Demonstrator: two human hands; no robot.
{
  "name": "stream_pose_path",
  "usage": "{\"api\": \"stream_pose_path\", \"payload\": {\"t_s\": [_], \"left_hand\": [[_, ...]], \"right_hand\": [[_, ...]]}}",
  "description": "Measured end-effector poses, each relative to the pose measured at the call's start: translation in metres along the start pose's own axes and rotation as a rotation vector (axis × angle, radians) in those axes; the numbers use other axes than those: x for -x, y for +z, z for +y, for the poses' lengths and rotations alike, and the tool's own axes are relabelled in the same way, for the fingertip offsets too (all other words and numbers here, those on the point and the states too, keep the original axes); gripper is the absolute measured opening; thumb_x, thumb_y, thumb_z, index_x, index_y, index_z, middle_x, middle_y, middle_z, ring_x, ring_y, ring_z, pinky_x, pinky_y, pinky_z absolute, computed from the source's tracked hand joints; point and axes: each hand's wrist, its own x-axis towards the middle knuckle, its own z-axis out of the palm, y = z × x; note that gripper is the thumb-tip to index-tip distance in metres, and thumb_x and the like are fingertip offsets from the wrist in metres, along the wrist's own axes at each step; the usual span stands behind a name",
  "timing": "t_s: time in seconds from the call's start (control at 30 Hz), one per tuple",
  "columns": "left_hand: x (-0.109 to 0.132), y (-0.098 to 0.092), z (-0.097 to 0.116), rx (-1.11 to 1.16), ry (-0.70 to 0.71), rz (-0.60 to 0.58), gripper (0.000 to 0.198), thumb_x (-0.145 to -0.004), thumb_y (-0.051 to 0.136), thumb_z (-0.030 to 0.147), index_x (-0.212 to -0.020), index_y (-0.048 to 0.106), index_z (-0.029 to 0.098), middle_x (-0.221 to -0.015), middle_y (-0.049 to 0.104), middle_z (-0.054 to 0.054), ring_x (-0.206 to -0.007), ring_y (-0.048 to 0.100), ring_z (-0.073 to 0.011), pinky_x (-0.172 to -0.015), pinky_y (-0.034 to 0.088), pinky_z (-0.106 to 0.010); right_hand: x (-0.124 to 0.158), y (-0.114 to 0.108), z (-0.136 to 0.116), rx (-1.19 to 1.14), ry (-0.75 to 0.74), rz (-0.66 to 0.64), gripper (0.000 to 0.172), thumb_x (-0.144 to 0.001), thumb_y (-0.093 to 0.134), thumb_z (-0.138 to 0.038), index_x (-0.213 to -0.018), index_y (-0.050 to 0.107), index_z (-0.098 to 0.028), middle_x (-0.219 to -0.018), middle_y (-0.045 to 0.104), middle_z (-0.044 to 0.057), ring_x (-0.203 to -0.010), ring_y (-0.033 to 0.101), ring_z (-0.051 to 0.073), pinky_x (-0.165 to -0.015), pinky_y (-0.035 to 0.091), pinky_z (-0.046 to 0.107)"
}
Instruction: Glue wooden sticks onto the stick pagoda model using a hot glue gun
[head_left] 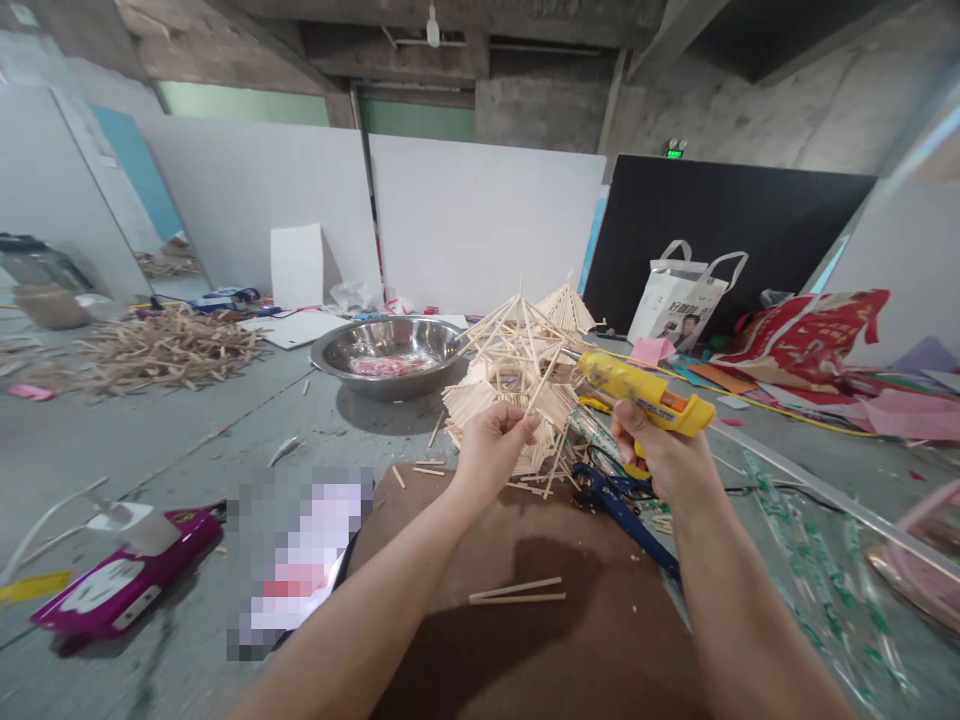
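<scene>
Model: the model (499, 352) of pale thin sticks stands ahead of you, at the far edge of the brown board (525, 650), with pointed, ribbed roofs over a tightly slatted base.
Left fingers: your left hand (491, 445) pinches one slim stick (544, 380), thumb against forefinger with no gap; it slants up in front of the model.
Right fingers: your right hand (667, 455) curls around the handle of the yellow plastic glue gun (634, 385); its nozzle is near your stick's upper end, contact unclear.
Board: smooth, with two loose sticks (521, 599) nearest you.
Beyond: a round, shiny steel basin (360, 380) and a rough stick heap (172, 345) on the grey floor (247, 430).
</scene>
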Motion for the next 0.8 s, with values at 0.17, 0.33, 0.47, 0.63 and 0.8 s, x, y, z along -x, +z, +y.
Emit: {"api": "stream_pose_path", "payload": {"t_s": [0.17,0.33,0.47,0.63,0.8], "left_hand": [[0.000,-0.001,0.001,-0.012,0.001,0.004,0.024,-0.067,0.057,0.033,-0.052,0.053,0.015,-0.043,0.048,0.005,-0.039,0.030,-0.0046,-0.041,0.025,-0.019],[-0.003,-0.002,-0.002,0.022,-0.029,-0.006,0.026,-0.068,0.055,0.038,-0.054,0.055,0.016,-0.045,0.053,0.004,-0.036,0.030,-0.0042,-0.039,0.025,-0.019],[-0.006,-0.004,-0.006,0.088,-0.047,-0.001,0.028,-0.070,0.052,0.040,-0.056,0.054,0.016,-0.049,0.056,0.003,-0.034,0.032,-0.0043,-0.037,0.025,-0.020],[-0.009,-0.006,-0.009,0.095,-0.013,0.075,0.030,-0.074,0.047,0.039,-0.057,0.055,0.016,-0.051,0.057,0.002,-0.035,0.035,-0.0045,-0.038,0.026,-0.020],[-0.010,-0.008,-0.013,0.079,0.031,0.133,0.029,-0.076,0.043,0.039,-0.065,0.057,0.016,-0.058,0.057,0.002,-0.037,0.035,-0.0044,-0.039,0.028,-0.020]], "right_hand": [[0.000,0.000,0.000,-0.006,-0.015,0.005,0.038,-0.060,0.062,-0.051,-0.054,0.049,-0.016,-0.038,0.043,-0.004,-0.031,0.036,0.005,-0.029,0.024,0.018],[0.000,-0.001,-0.002,-0.023,-0.018,0.021,0.037,-0.061,0.060,-0.052,-0.057,0.052,-0.016,-0.036,0.042,-0.004,-0.031,0.036,0.007,-0.030,0.025,0.020],[-0.001,-0.001,0.000,-0.039,-0.035,0.041,0.038,-0.060,0.061,-0.054,-0.060,0.054,-0.016,-0.039,0.046,-0.002,-0.033,0.039,0.008,-0.030,0.025,0.020],[-0.002,0.007,0.006,0.038,0.051,-0.030,0.036,-0.062,0.060,-0.051,-0.057,0.054,-0.016,-0.039,0.046,-0.002,-0.033,0.038,0.007,-0.031,0.025,0.020],[-0.008,0.023,0.000,0.243,0.059,-0.043,0.035,-0.060,0.063,-0.048,-0.049,0.050,-0.018,-0.032,0.039,-0.004,-0.030,0.035,0.008,-0.031,0.026,0.022]]}}
